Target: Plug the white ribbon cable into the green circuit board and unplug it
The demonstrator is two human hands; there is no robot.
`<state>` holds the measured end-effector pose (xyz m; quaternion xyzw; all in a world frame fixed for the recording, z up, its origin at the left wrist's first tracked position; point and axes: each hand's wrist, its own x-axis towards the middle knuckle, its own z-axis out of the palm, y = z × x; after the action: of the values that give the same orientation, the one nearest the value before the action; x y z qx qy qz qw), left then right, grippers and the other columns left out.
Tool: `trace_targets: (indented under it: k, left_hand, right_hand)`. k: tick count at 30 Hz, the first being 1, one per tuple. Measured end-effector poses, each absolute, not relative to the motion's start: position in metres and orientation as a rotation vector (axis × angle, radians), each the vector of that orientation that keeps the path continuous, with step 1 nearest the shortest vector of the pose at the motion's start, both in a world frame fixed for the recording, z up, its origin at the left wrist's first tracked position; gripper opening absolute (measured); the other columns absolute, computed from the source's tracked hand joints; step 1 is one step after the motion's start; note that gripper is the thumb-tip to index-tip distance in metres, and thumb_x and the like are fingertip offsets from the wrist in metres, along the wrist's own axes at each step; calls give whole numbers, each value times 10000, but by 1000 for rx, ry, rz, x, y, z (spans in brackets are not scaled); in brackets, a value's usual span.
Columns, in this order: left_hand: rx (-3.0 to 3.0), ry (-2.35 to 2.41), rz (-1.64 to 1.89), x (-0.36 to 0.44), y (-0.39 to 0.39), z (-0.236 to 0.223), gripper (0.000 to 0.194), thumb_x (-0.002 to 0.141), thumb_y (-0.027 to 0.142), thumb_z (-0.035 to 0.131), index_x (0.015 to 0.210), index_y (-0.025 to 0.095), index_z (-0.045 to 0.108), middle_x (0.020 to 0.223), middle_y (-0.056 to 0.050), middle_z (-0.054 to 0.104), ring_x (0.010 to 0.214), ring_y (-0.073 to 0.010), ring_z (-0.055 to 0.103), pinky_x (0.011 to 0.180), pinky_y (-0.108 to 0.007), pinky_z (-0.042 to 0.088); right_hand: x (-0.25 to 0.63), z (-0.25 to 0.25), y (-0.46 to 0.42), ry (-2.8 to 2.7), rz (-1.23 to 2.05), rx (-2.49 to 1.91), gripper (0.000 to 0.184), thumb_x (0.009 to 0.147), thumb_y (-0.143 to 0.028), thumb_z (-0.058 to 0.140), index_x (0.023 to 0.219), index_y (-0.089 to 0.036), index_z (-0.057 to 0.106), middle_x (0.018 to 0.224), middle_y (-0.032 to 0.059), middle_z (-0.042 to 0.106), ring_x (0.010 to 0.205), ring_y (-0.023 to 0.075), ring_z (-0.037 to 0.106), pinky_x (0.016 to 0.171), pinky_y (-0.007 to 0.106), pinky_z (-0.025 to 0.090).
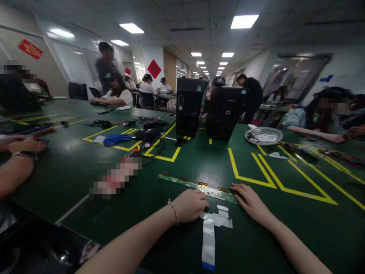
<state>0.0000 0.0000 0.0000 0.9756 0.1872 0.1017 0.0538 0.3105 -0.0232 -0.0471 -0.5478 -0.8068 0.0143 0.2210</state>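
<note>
A long, narrow green circuit board [182, 181] with gold-coloured tabs along its far edge lies across the table before me. My left hand [190, 205], wearing a bracelet, is closed at the board's near edge, its fingers curled down onto it and partly hidden. At the board's right end rests my right hand [252, 201], fingers stretched and slightly apart, the tips touching or just beside the board. Below the board, between my hands, lies a white flat ribbon cable [208, 243] with a blue end. Its upper part branches into short pieces near my left fingers.
Two black computer towers [189, 108] stand ahead on the green table [205, 161]. Yellow tape [253, 180] marks boxes on it. A white basket [264, 136] is at the right, a blue glove [116, 139] and cables at the left. Co-workers sit on both sides; one's arm [21, 163] is close left.
</note>
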Motion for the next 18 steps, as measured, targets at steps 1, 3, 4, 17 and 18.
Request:
trace_targets:
  k: [1,3,4,17,18]
  left_hand:
    - [2962,563,312,-1,-1,0,181,895,145,520,1012,165,658,1040,-50,660,948,-200,584,815,-317,475]
    - [2957,556,317,-2,-2,1,187,897,136,516,1018,166,656,1043,-51,659,960,-199,582,815,-312,473]
    - [2955,556,318,-3,-3,2,189,899,134,514,1021,167,655,1045,-52,659,964,-199,582,814,-311,473]
    - [2944,578,298,-3,-4,0,211,907,126,510,1052,167,658,1069,-58,659,977,-204,584,825,-322,479]
    - [2943,575,297,-3,-4,0,215,909,124,509,1060,167,656,1070,-57,658,977,-203,584,830,-321,478]
  right_hand:
    - [309,-45,-23,-2230,43,-1512,321,932,-338,415,1143,-212,622,1191,115,609,1115,243,559,966,461,463]
    - [307,-43,-24,-2230,52,-1512,316,929,-336,417,1142,-226,624,1187,108,610,1111,242,562,962,457,467]
    - [306,-41,-24,-2230,56,-1514,315,929,-334,417,1141,-230,625,1186,106,610,1110,241,563,961,456,468]
    - [300,-36,-27,-2220,76,-1556,313,929,-284,420,1168,-204,605,1197,116,593,1124,242,540,959,459,452]
    - [299,-35,-28,-2219,74,-1557,311,929,-279,421,1171,-205,603,1198,115,592,1124,241,539,959,459,451]
